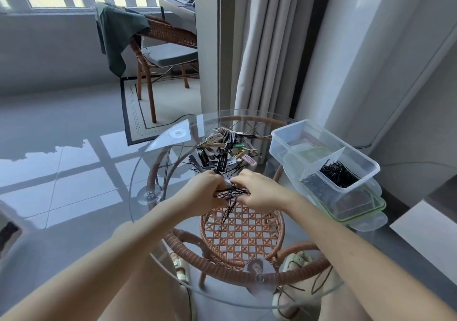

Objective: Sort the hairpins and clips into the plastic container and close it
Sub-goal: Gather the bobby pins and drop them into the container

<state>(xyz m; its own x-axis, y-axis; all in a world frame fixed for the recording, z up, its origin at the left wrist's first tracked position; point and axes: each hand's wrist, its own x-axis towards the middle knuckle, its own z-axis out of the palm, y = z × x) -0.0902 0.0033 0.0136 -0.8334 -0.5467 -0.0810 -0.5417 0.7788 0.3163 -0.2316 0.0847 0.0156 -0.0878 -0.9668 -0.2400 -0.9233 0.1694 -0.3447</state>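
Observation:
A pile of mixed hair clips and pins lies on the round glass table. Just in front of it, my left hand and my right hand meet over a bundle of thin black hairpins. Both hands grip the bundle, and some pins hang down from it. To the right stands the clear plastic container with a divider. Its near compartment holds black hairpins. Its far compartment looks bare. The container sits on its green-edged lid.
Under the glass is the table's wicker frame with a woven lower shelf. Suction cups hold the glass. A curtain hangs behind the table. A wicker chair with a green cloth stands far back left.

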